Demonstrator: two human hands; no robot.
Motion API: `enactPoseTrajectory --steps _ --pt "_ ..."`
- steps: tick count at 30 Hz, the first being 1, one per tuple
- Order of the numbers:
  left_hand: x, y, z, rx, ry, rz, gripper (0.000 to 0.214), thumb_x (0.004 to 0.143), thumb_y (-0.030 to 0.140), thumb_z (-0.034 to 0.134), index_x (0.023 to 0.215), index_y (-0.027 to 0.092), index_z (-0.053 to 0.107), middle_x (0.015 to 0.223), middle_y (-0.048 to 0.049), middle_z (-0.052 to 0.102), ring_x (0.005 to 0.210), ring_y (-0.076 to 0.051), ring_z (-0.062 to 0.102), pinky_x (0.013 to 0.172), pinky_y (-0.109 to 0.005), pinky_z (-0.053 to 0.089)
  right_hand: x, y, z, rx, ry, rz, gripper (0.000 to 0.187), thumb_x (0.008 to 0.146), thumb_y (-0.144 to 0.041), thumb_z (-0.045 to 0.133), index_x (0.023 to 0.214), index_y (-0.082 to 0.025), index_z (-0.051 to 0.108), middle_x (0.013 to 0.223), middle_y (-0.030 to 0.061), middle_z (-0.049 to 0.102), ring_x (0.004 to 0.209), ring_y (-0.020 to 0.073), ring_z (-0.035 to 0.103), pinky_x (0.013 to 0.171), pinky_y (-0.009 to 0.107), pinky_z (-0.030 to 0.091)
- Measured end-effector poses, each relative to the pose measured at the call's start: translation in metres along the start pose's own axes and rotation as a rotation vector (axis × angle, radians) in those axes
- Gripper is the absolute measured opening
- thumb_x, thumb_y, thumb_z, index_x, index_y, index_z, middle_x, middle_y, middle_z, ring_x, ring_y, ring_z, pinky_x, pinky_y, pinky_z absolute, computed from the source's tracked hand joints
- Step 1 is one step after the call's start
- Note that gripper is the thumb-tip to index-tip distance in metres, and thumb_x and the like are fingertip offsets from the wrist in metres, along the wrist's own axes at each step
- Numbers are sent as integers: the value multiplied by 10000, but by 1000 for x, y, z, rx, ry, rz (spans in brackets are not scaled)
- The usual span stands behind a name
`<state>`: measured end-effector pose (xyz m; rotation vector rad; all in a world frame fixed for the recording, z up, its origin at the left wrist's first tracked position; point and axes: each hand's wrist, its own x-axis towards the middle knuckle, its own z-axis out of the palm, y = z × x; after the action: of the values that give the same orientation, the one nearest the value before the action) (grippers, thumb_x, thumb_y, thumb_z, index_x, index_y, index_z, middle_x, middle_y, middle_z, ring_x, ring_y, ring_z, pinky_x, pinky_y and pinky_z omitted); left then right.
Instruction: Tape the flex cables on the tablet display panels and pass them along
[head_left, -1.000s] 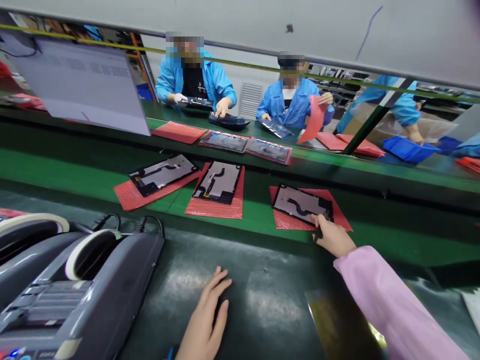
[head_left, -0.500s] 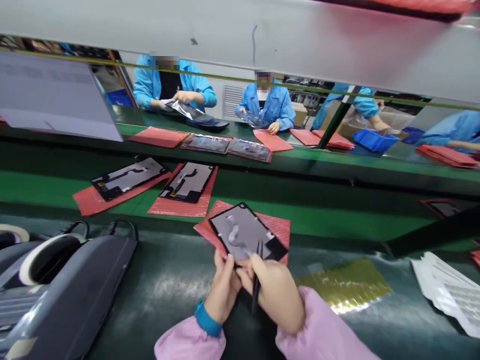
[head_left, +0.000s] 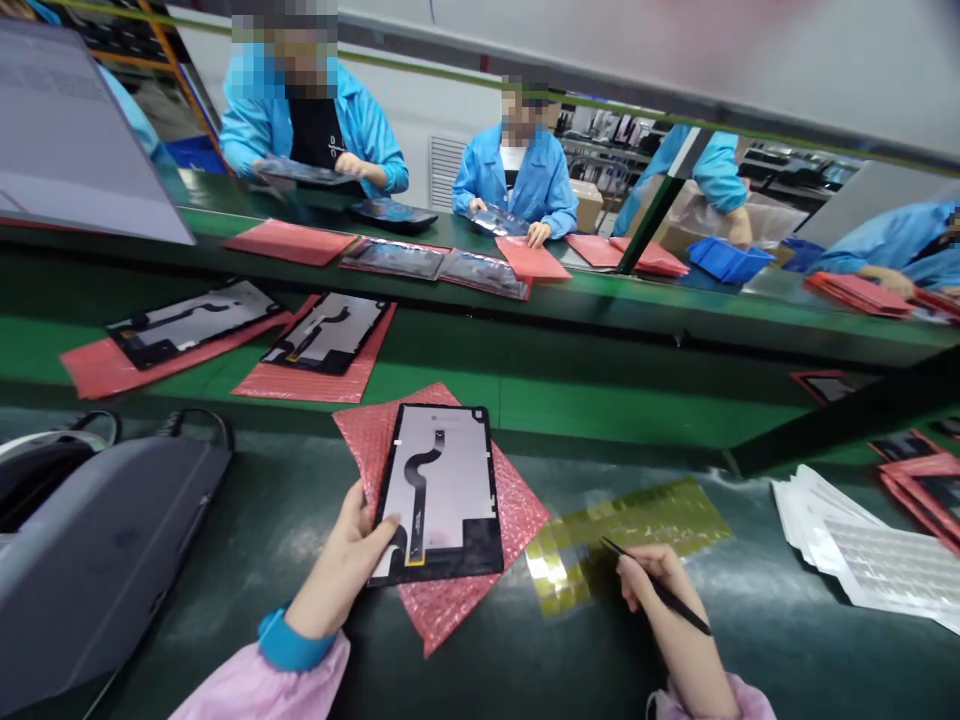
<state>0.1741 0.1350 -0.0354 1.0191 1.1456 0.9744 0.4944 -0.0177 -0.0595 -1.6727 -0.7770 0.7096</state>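
Note:
My left hand (head_left: 346, 553) grips the lower left edge of a tablet screen panel (head_left: 461, 490), thumb on top. The panel's grey back faces up, with a black ribbon cable (head_left: 418, 505) bent along it. Under it lies a pink bubble-wrap pouch (head_left: 457, 610), turned at an angle. My right hand (head_left: 660, 590) is closed round black tweezers (head_left: 679, 605). Their tips point at a sheet of yellow-gold film stickers (head_left: 645, 525) on the dark green table; whether they touch it I cannot tell.
Two more screen panels (head_left: 196, 318) (head_left: 328, 332) lie on pink pouches on the ledge behind. A grey machine (head_left: 127, 560) stands at left. White sticker sheets (head_left: 885, 550) are at right, near a slanted dark post (head_left: 847, 415). Several co-workers in blue sit across the bench.
My right hand has moved away from the panel, rightward to the yellow film, with the tweezers. The panel and pouch have turned and shifted left and nearer, my left hand on them.

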Motion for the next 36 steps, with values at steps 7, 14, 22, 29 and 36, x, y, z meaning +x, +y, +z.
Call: enactPoseTrajectory --steps 7,14,22,29,36 --pt "-27 -38 -5 489 203 292 814 887 437 642 1558 197 250 1504 -204 468 1410 -390 453 1145 -607 367 -2 0 12 -84 -77 46 410 779 -614 752 806 -227 621 571 -38 599 420 132 505 438 264 409" --pt "-62 -48 -4 1019 7 616 661 1019 313 506 1599 308 189 1665 -164 257 1524 -412 237 1137 -669 357 5 -16 13 -117 -164 87 396 767 -585 773 717 -220 627 627 -21 627 405 108 482 450 260 407" --pt "-73 -50 -2 995 -25 562 597 1018 260 511 1560 303 265 1637 -158 335 1474 -363 376 1093 -551 490 2 -14 14 -32 -99 114 470 702 -626 810 638 -200 622 539 10 646 323 85 435 357 223 335" --pt "-85 -47 -3 957 -48 532 589 1003 158 482 1544 265 275 1591 -167 418 1462 -305 411 1131 -498 475 -43 -10 66 258 -241 99 365 872 -452 742 655 -222 560 552 -24 644 300 73 459 299 183 333" --pt "-83 -50 -15 967 -77 542 596 999 125 441 1550 240 246 1494 -148 553 1433 -294 456 1139 -543 456 -78 -34 153 278 -204 135 343 876 -477 738 716 -238 551 641 -25 674 388 98 570 332 190 433"
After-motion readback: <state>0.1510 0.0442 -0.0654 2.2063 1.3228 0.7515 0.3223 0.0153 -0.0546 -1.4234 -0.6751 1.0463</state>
